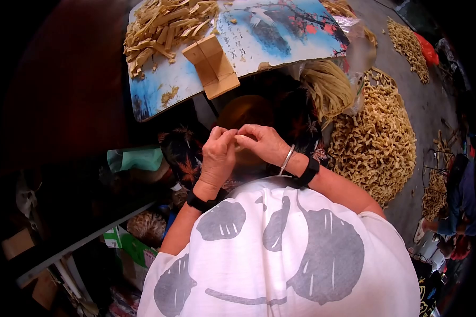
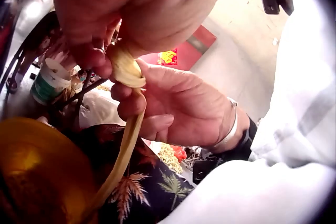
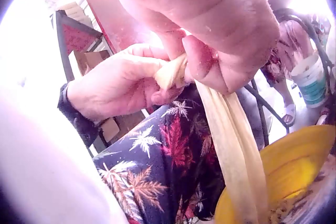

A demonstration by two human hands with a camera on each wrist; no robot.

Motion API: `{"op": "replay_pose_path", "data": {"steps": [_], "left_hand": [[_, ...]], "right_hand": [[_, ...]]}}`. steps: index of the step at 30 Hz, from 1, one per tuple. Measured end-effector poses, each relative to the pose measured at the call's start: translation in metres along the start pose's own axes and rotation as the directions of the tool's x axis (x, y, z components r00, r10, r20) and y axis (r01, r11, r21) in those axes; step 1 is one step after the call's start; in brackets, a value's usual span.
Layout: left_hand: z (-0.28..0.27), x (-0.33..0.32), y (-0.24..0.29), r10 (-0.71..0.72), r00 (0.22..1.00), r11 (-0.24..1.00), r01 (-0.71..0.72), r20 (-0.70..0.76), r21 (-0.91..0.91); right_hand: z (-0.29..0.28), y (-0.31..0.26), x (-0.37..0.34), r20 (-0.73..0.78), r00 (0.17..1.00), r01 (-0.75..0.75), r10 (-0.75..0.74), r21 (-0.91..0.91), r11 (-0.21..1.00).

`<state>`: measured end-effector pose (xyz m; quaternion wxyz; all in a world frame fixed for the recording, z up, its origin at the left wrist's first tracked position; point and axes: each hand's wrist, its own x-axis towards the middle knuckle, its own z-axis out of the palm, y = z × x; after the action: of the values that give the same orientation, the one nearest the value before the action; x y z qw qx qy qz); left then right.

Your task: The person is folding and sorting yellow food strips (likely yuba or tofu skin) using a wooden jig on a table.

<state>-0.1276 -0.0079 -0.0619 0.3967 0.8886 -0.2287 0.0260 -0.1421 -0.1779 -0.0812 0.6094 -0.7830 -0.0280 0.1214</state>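
Both hands meet in front of the chest, fingertips together. My left hand [image 1: 218, 156] pinches one side of a folded, knot-like part [image 2: 126, 66] of a pale yellow strip that looks like tofu skin. Close against it, my right hand [image 1: 272, 145] pinches the same strip [image 3: 231, 145] with thumb and fingers. From the fingers the strip's long end hangs down toward a yellow bowl [image 3: 294, 155] near the leaf-patterned cloth [image 3: 173, 166] over the lap. In the head view the hands hide most of the strip.
Ahead stands a table with a painted top [image 1: 254, 31], bearing a heap of pale flat pieces [image 1: 169, 26] and an angled wooden piece [image 1: 211, 66]. At the right are a bundle of long strips [image 1: 328, 87] and a large pile of small knotted pieces [image 1: 375, 142].
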Motion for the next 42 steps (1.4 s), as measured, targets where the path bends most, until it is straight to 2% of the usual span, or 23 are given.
{"op": "replay_pose_path", "data": {"steps": [1,4,5,6,7,9,12,13,14,17,21,23,25,27,28,30,32,35,36,37,40,41,42], "left_hand": [[-0.001,-0.001,0.0,0.007,1.0,1.0,-0.006,0.013,-0.026],[-0.002,-0.004,-0.002,0.049,0.999,0.998,-0.049,0.012,-0.046],[0.0,-0.004,-0.004,0.075,0.997,0.997,-0.075,-0.014,-0.013],[0.001,-0.005,-0.006,0.1,0.994,0.995,-0.099,-0.041,0.023],[0.002,-0.006,-0.009,0.032,0.999,0.999,-0.032,-0.039,0.003],[0.005,-0.005,-0.013,-0.093,0.995,0.995,0.091,-0.03,-0.038],[0.001,-0.007,-0.016,-0.332,0.941,0.862,0.276,-0.061,-0.426],[-0.004,-0.009,-0.014,-0.388,0.921,0.824,0.333,-0.027,-0.457],[-0.005,-0.01,-0.011,-0.401,0.916,0.799,0.354,0.009,-0.487],[-0.007,-0.006,0.006,-0.421,0.901,0.738,0.407,0.103,-0.539],[-0.005,-0.004,-0.003,-0.409,0.908,0.707,0.378,0.09,-0.598],[-0.012,-0.002,-0.008,-0.443,0.892,0.728,0.413,0.085,-0.547],[-0.019,0.002,-0.013,-0.478,0.875,0.72,0.442,0.08,-0.536],[-0.019,0.002,-0.02,-0.547,0.819,0.487,0.478,0.171,-0.731],[-0.017,0.002,-0.023,-0.567,0.792,0.353,0.481,0.225,-0.803],[-0.013,0.0,-0.021,-0.524,0.749,-0.076,0.433,0.405,-0.898],[-0.007,-0.001,-0.005,-0.476,0.733,-0.176,0.463,0.486,-0.869],[0.002,-0.005,-0.006,-0.463,0.79,0.014,0.459,0.401,-0.888],[0.001,-0.004,-0.003,-0.469,0.806,0.087,0.449,0.361,-0.889],[-0.002,-0.002,0.0,-0.48,0.8,0.087,0.452,0.361,-0.888],[-0.009,0.002,0.003,-0.307,0.758,0.044,0.615,0.576,-0.787],[-0.01,0.001,0.0,-0.191,0.725,0.033,0.678,0.661,-0.734],[-0.008,0.0,0.0,-0.228,0.724,0.079,0.68,0.651,-0.729]], "right_hand": [[-0.001,0.0,0.0,0.012,1.0,0.013,-0.012,-0.044,0.999],[0.006,0.014,0.003,0.077,0.993,0.071,-0.088,0.207,0.976],[0.005,0.019,0.003,0.201,0.979,-0.102,0.018,0.416,0.903],[0.002,0.016,0.003,0.344,0.935,-0.286,0.09,0.578,0.765],[0.0,0.014,0.003,0.49,0.863,-0.464,0.121,0.675,0.573],[0.0,0.008,0.002,0.417,0.894,-0.425,0.163,0.674,0.605],[-0.001,0.009,0.007,0.282,0.941,-0.323,0.185,0.596,0.735],[-0.003,0.004,0.007,0.23,0.955,-0.286,0.189,0.528,0.8],[-0.004,0.001,0.007,0.178,0.966,-0.25,0.188,0.453,0.856],[0.001,0.0,0.007,0.148,0.972,-0.232,0.182,0.49,0.84],[-0.001,0.0,0.007,0.178,0.969,-0.247,0.174,0.619,0.746],[-0.006,-0.003,0.003,0.159,0.975,-0.223,0.156,0.665,0.713],[-0.011,-0.005,-0.003,-0.006,0.999,-0.046,0.053,0.383,0.922],[-0.014,-0.016,-0.008,-0.177,0.97,0.172,-0.167,0.01,0.985],[-0.013,-0.021,-0.01,-0.22,0.957,0.191,-0.189,-0.012,0.981],[-0.009,-0.028,-0.01,-0.304,0.923,0.23,-0.236,-0.056,0.971],[0.0,-0.022,-0.006,-0.328,0.883,0.302,-0.337,-0.154,0.941],[0.01,-0.013,-0.005,-0.225,0.829,0.422,-0.512,-0.347,0.837],[0.009,-0.014,-0.006,-0.24,0.866,0.367,-0.439,-0.292,0.883],[0.007,-0.017,-0.007,-0.25,0.898,0.308,-0.363,-0.235,0.922],[0.002,-0.016,0.006,-0.314,0.916,0.241,-0.251,-0.07,0.968],[0.001,-0.005,0.011,-0.198,0.967,0.177,-0.158,0.086,0.98],[-0.001,-0.005,0.015,-0.067,0.995,0.093,-0.079,0.231,0.968]]}}
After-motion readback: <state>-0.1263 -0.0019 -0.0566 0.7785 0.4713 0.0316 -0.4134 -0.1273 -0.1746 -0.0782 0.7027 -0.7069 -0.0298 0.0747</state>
